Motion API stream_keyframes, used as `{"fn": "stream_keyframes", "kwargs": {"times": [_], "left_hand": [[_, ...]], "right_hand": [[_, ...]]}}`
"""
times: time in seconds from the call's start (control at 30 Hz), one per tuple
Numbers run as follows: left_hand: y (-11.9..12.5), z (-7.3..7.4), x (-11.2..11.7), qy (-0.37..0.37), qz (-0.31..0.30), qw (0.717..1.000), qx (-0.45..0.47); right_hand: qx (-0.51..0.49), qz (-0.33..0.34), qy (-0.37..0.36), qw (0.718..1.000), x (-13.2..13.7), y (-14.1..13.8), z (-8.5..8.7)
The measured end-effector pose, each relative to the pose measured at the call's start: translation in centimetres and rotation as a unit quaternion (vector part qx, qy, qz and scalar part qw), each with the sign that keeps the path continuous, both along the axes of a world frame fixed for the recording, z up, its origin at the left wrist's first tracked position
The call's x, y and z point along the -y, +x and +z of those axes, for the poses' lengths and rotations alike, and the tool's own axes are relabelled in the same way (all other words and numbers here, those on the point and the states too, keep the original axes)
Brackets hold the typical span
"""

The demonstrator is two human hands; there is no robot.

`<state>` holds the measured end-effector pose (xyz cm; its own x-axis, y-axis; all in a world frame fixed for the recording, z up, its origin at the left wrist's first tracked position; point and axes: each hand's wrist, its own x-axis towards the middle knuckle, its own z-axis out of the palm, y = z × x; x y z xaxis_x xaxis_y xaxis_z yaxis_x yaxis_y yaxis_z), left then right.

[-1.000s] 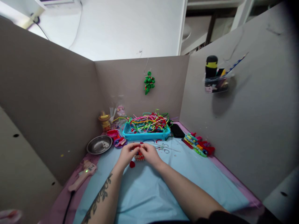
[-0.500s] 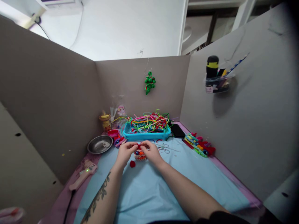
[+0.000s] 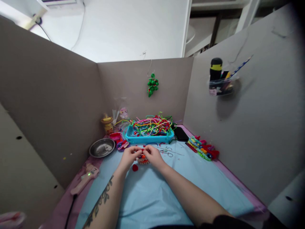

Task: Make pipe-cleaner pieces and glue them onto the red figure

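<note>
Both of my hands meet over the middle of the table, around a small orange, white and red pipe-cleaner craft piece [image 3: 143,161]. With fingertips pinched, my left hand [image 3: 130,156] grips its red top from the left. My right hand [image 3: 154,156] pinches the same red part from the other side. Fingers hide most of that red top, while the striped lower part shows beneath them. A small fuzzy red piece [image 3: 135,167] lies on the blue sheet [image 3: 152,197] just below my left hand.
A blue tray [image 3: 150,139] heaped with pipe cleaners stands behind the hands. Scissors [image 3: 168,154] lie to their right, near a black phone [image 3: 181,134] and colourful finished pieces [image 3: 202,149]. At left are a metal bowl [image 3: 102,148] and a corded glue gun [image 3: 85,181].
The fingertips have drawn slightly closer together over the red top, which shows less now. Both hands stay in nearly the same place, and the loose red piece has not moved.
</note>
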<state>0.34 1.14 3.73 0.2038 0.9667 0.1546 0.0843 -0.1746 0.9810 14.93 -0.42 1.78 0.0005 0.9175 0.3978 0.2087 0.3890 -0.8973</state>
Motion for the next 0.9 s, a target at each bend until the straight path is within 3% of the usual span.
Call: {"fn": "stream_keyframes", "kwargs": {"times": [0.17, 0.27, 0.43, 0.63, 0.8, 0.9], "left_hand": [[0.2, -0.2, 0.0, 0.005, -0.005, 1.000, 0.025], [0.4, -0.1, 0.2, 0.006, -0.012, 1.000, 0.017], [0.3, 0.0, 0.3, -0.010, -0.022, 0.999, 0.031], [0.3, -0.1, 0.4, 0.089, -0.008, 0.994, -0.065], [0.0, -0.1, 0.0, 0.066, 0.002, 0.997, -0.033], [-0.1, -0.5, -0.5, 0.036, 0.027, 0.999, 0.005]], "right_hand": [[-0.108, 0.059, -0.111, 0.986, -0.3, -0.4, -0.4], [-0.103, 0.051, -0.088, 0.989, -0.4, -0.4, -0.6], [-0.008, 0.012, -0.020, 1.000, -0.6, 0.4, -0.4], [0.057, 0.009, 0.009, 0.998, -0.7, 1.0, 0.2], [-0.006, -0.001, 0.010, 1.000, -0.8, 0.9, 0.3], [-0.111, -0.073, 0.020, 0.991, -0.3, 1.3, 1.4]]}}
